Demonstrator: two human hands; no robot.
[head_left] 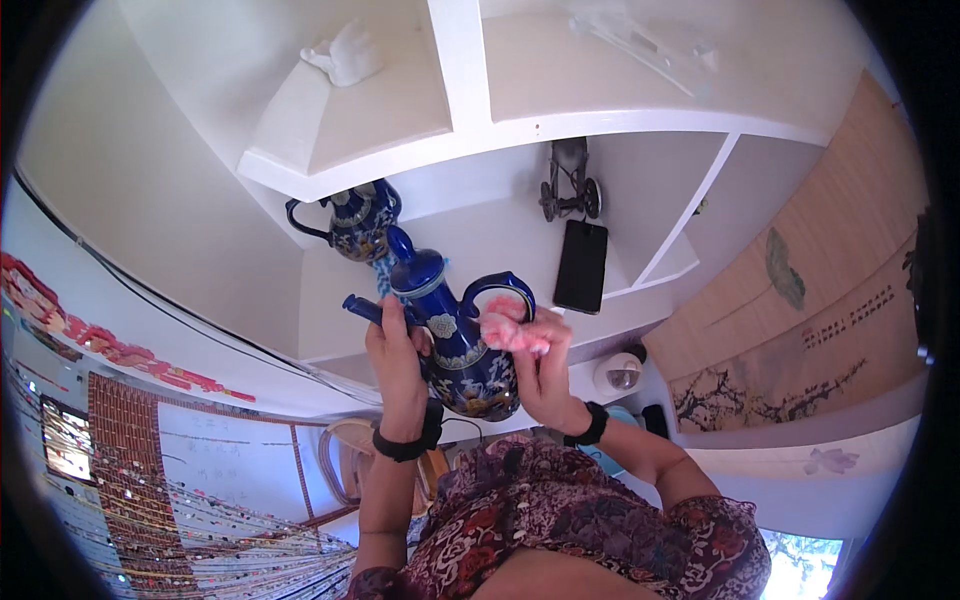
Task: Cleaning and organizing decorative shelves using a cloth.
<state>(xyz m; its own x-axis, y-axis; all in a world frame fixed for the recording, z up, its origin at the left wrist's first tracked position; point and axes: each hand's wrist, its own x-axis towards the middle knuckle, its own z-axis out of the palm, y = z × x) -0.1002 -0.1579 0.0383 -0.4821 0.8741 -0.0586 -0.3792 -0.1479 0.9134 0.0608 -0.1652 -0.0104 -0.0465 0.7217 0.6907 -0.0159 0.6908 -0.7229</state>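
A tall dark-blue teapot [455, 330] with a floral pattern, a lid and a looped handle is held up in front of me, slightly tilted. My left hand [398, 365] is closed around its spout side. On the handle side, my right hand [545, 375] pinches a crumpled pink-and-white cloth [510, 325] against the pot, by the handle. Behind it on the shelf stands a second blue patterned pot [360, 225], with a bit of light-blue patterned material [384, 273] below it.
White shelving [470, 215] surrounds the pots. A black phone [581, 266] lies on the shelf near a dark wheeled model [570, 180]. Above sits a white ornament [345, 55]. A white round device [618, 374] is lower right; a bead curtain [220, 520] hangs lower left.
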